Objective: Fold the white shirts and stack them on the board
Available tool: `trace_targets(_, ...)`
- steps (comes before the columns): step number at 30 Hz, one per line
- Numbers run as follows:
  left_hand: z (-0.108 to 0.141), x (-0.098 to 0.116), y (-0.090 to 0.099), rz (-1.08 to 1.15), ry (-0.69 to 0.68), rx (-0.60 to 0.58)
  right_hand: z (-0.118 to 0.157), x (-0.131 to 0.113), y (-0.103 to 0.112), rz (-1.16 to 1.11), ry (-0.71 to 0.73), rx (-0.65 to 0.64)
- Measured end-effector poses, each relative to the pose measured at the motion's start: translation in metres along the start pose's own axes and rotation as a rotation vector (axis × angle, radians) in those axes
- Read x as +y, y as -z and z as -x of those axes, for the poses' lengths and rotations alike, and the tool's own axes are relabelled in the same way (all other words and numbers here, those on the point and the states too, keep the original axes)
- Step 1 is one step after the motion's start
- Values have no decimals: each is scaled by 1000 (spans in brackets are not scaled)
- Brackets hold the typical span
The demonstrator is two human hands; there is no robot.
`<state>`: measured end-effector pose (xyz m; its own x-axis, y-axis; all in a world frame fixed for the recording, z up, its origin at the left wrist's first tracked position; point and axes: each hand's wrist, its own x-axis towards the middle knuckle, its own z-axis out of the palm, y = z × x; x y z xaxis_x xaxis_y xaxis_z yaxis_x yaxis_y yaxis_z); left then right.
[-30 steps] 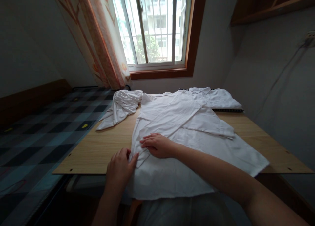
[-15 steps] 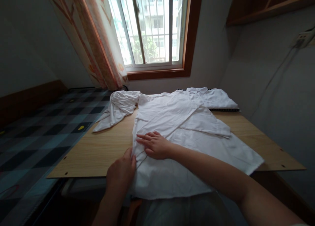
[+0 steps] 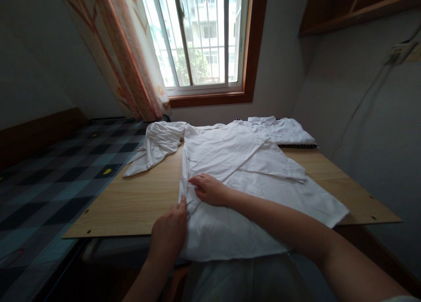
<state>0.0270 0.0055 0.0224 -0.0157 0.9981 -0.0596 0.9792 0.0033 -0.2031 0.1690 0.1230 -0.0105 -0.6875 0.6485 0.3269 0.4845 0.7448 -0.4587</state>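
A white shirt (image 3: 250,214) lies spread over the wooden board, its near hem hanging past the front edge. One sleeve (image 3: 276,166) is laid across the body towards the right, while the other sleeve (image 3: 162,142) sits bunched at the far left. At the shirt's left side edge, my left hand (image 3: 171,227) has its fingers closed on the fabric, the index finger pointing along the edge. My right hand (image 3: 209,189) rests palm down on the shirt close by, fingers stretched towards the same edge and slightly bent.
Behind on the right lies a folded white shirt (image 3: 286,131) with a collar, on something dark and patterned. The wooden board (image 3: 141,205) borders a bed with a checked cover (image 3: 66,174) on the left. A window and curtain (image 3: 131,65) are beyond; a shelf (image 3: 358,14) hangs upper right.
My left hand has shifted slightly right and up along the shirt's side, bringing that edge inward. My right hand has drawn back a little to the right, its fingers less spread.
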Motion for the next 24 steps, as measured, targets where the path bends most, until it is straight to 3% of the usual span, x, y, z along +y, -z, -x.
trace_targets(6, -2, 6, 11, -3, -26, -48, -19, -8, -2, 206, 23, -20)
trace_targets(13, 0, 7, 12, -26, -45, -113, -48, 7, -13, 178, -167, -131)
trace_targets(18, 14, -1, -3, 69, -75, -109, -54, 15, -14, 170, -182, -139)
trace_targets(24, 41, -17, -39, 305, -172, 55, -53, 13, -15, 198, -211, -116)
